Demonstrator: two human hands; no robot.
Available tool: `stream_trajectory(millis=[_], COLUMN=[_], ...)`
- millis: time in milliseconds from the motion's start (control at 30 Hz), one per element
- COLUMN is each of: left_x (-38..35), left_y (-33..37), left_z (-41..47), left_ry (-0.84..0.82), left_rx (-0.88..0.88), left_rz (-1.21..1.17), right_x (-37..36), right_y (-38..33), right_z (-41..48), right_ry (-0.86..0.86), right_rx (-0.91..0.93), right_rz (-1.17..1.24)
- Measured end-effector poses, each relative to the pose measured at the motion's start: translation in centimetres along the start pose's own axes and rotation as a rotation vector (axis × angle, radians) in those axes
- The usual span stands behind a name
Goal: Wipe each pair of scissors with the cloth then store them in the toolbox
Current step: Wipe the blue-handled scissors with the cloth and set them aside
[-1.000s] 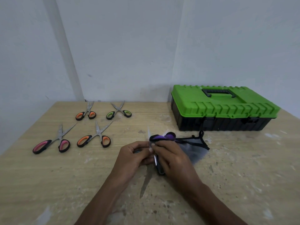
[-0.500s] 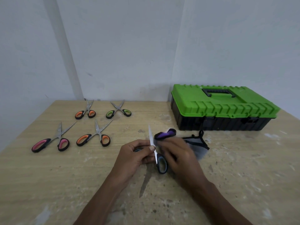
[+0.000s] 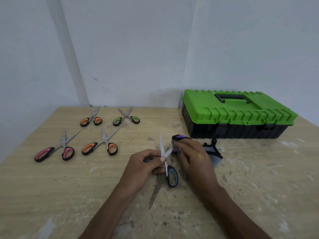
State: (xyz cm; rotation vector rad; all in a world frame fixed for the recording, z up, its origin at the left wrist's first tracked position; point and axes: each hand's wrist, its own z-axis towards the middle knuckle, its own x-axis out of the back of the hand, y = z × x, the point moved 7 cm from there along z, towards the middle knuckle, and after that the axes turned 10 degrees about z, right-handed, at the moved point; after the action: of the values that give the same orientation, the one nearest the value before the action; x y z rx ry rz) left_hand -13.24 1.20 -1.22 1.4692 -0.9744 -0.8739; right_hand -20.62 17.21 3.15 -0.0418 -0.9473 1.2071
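My left hand (image 3: 143, 168) holds a pair of blue-handled scissors (image 3: 172, 176) near the pivot, with the blades spread apart. One blade points up and away, while the other runs right into my right hand (image 3: 195, 157). That hand grips a grey cloth (image 3: 214, 157) with black trim against this blade. A purple and black bit (image 3: 178, 137) shows above my right fingers; I cannot tell what it belongs to. The green-lidded toolbox (image 3: 238, 114) stands closed at the back right.
Several scissors lie at the left of the wooden table (image 3: 259, 187): a pink pair (image 3: 53, 150), an orange pair (image 3: 100, 145), a smaller orange pair (image 3: 91, 119) and a green pair (image 3: 126, 118). White walls close off the back and the left.
The blue scissors have opened wider and their lower handle has come out from under my right hand. My right hand has slid right and away along one blade with the cloth.
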Motion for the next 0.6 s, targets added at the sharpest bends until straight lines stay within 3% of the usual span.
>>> stream_trajectory(millis=[200, 367, 500, 600], left_x=[0.2, 0.0, 0.0, 0.0], left_y=[0.2, 0.1, -0.1, 0.0], left_z=[0.0, -0.1, 0.2, 0.2], left_ry=[-0.008, -0.022, 0.006, 0.017], left_rx=[-0.019, -0.014, -0.013, -0.009], left_rz=[-0.005, -0.028, -0.042, -0.060], right_x=[-0.8, 2.3, 5.1, 3.1], right_y=[-3.4, 2.7, 1.2, -1.9], right_z=[-1.3, 0.9, -0.3, -0.8], right_ry=[-0.136, 0.137, 0.302, 0.122], right_rx=[0.197, -0.151, -0.110, 0.003], right_rz=[0.075, 0.175, 0.201, 0.256])
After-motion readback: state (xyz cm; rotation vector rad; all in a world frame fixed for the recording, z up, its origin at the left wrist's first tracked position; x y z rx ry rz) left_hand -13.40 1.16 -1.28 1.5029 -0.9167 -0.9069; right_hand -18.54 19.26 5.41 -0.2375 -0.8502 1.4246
